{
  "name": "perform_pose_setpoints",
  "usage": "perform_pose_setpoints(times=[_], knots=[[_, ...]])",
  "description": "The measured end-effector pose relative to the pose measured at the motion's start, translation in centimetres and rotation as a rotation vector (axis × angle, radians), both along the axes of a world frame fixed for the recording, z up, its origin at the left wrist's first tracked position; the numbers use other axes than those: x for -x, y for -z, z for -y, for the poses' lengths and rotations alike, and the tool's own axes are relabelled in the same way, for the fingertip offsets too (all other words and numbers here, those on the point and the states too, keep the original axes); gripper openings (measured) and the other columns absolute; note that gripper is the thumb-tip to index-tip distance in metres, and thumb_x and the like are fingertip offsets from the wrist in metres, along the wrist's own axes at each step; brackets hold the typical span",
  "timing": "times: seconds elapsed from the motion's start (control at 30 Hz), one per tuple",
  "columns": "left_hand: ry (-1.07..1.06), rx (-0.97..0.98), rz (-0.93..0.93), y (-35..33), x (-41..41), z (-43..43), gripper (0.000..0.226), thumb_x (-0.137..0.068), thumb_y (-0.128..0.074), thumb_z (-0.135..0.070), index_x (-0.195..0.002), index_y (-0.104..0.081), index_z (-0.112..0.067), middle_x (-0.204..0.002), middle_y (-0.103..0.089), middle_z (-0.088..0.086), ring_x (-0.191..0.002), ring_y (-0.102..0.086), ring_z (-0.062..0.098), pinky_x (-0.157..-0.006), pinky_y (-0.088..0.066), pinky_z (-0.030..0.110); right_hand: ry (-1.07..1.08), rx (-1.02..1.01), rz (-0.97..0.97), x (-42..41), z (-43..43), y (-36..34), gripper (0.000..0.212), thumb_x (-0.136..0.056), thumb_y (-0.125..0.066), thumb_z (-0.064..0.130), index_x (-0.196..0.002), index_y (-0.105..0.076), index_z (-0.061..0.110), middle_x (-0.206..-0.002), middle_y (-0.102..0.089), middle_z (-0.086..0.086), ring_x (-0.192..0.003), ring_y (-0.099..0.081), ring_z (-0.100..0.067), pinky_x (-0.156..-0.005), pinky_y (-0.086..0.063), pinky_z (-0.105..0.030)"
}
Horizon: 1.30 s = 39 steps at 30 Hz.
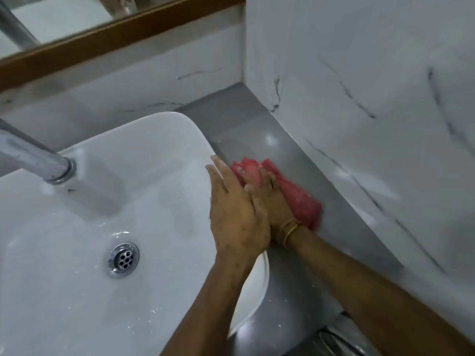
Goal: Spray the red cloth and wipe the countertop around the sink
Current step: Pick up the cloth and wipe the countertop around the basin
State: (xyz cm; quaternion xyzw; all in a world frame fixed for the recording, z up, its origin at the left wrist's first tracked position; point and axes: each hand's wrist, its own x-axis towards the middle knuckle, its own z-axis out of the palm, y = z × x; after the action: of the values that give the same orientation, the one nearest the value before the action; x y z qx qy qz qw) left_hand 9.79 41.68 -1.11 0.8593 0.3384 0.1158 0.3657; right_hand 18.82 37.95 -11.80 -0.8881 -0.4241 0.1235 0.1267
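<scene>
The red cloth [302, 201] lies bunched on the grey countertop [246, 124], in the strip between the white sink [144, 140] and the marble side wall. My right hand [270, 199] presses flat on the cloth, fingers pointing away from me. My left hand [236, 209] rests over the sink's right rim, partly overlapping the right hand, fingers extended and holding nothing. No spray bottle is in view.
A chrome tap [38, 160] reaches over the basin from the left, above the drain [123, 258]. A wood-framed mirror [123, 29] runs along the back wall. The marble wall [372, 98] closes the counter on the right. A shiny object [339, 337] sits at the counter's near edge.
</scene>
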Motion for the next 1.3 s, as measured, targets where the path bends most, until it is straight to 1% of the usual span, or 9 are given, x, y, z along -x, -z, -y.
perform_pose_setpoints(times=[0.17,0.4,0.57,0.73,0.87,1.0,1.1,1.2,1.3], knots=[[0.017,-0.038,0.021,0.4,0.4,-0.1,0.065,-0.099,-0.027,-0.027,-0.148,0.013,-0.014,-0.162,0.011,0.003,-0.148,0.001,0.017,-0.106,-0.006,0.019,-0.162,0.034,0.173,6.5,11.6,2.0,0.066,-0.093,-0.034,0.049,-0.150,-0.004,0.035,-0.162,-0.012,0.001,-0.146,-0.016,-0.035,-0.118,-0.021,-0.054],[0.008,-0.062,0.001,0.6,0.1,-0.2,0.064,-0.100,-0.027,-0.028,-0.149,0.011,-0.013,-0.162,0.008,0.006,-0.148,-0.008,0.023,-0.098,-0.012,0.020,0.256,0.139,0.128,5.2,12.7,0.2,0.062,-0.096,-0.022,0.048,-0.150,0.003,0.032,-0.163,0.000,-0.003,-0.147,-0.002,-0.038,-0.118,-0.013,-0.056],[0.013,-0.071,-0.032,0.3,1.2,-0.1,0.065,-0.099,-0.027,-0.027,-0.149,0.012,-0.013,-0.162,0.005,0.007,-0.147,-0.011,0.024,-0.109,-0.029,0.032,-0.030,0.081,0.164,16.3,14.5,1.4,0.067,-0.092,-0.036,0.048,-0.151,-0.008,0.031,-0.162,-0.008,0.001,-0.145,-0.017,-0.039,-0.117,-0.022,-0.054],[-0.002,-0.072,-0.031,0.1,0.3,-0.1,0.066,-0.099,-0.029,-0.028,-0.149,0.011,-0.012,-0.162,0.002,0.008,-0.147,-0.014,0.026,-0.111,-0.032,0.039,0.270,0.173,0.253,7.3,19.4,0.3,0.058,-0.093,-0.026,0.043,-0.149,-0.016,0.031,-0.159,-0.019,-0.003,-0.143,-0.022,-0.042,-0.115,-0.023,-0.059],[0.002,-0.066,-0.061,0.2,0.2,-0.1,0.067,-0.098,-0.029,-0.027,-0.149,0.011,-0.010,-0.162,-0.001,0.011,-0.146,-0.017,0.029,-0.109,-0.035,0.043,0.385,0.156,0.188,13.2,14.5,0.5,0.067,-0.090,-0.038,0.041,-0.151,-0.016,0.023,-0.159,-0.018,-0.012,-0.142,-0.019,-0.047,-0.112,-0.026,-0.060],[0.028,-0.055,-0.136,-0.9,0.4,0.0,0.067,-0.099,-0.028,-0.031,-0.149,0.011,-0.009,-0.162,0.003,0.012,-0.147,-0.015,0.029,-0.115,-0.030,0.047,0.191,0.051,0.021,23.8,10.1,-0.2,0.075,-0.084,-0.040,0.056,-0.148,-0.025,0.021,-0.156,-0.024,-0.010,-0.140,-0.030,-0.041,-0.115,-0.019,-0.055],[0.131,-0.138,-0.061,-2.7,4.5,1.7,0.061,-0.101,-0.021,-0.038,-0.151,0.001,-0.011,-0.162,0.001,0.004,-0.149,-0.001,0.016,-0.122,-0.007,0.030,0.269,-0.128,-0.189,24.1,11.5,-2.1,0.064,-0.094,-0.017,0.056,-0.146,-0.025,0.019,-0.154,-0.025,-0.004,-0.143,-0.031,-0.025,-0.117,-0.012,-0.041],[0.202,-0.180,0.211,-4.0,12.9,5.4,0.045,-0.099,-0.030,-0.029,-0.141,-0.039,-0.016,-0.145,-0.044,-0.004,-0.135,-0.037,0.008,-0.111,-0.023,0.013,0.507,-0.517,-0.392,20.5,15.3,-4.4,0.059,-0.090,-0.015,0.066,-0.145,-0.011,0.046,-0.157,-0.012,0.013,-0.146,-0.011,0.001,-0.120,-0.016,-0.026],[0.186,-0.101,0.175,-1.1,18.3,10.5,0.034,-0.090,-0.043,-0.022,-0.118,-0.061,-0.023,-0.122,-0.061,-0.009,-0.116,-0.056,0.006,-0.105,-0.028,0.009,0.642,-0.778,-0.420,16.4,16.6,-7.0,0.050,-0.089,-0.032,0.054,-0.137,-0.026,0.044,-0.148,-0.030,0.021,-0.140,-0.031,-0.004,-0.115,-0.032,-0.043]])
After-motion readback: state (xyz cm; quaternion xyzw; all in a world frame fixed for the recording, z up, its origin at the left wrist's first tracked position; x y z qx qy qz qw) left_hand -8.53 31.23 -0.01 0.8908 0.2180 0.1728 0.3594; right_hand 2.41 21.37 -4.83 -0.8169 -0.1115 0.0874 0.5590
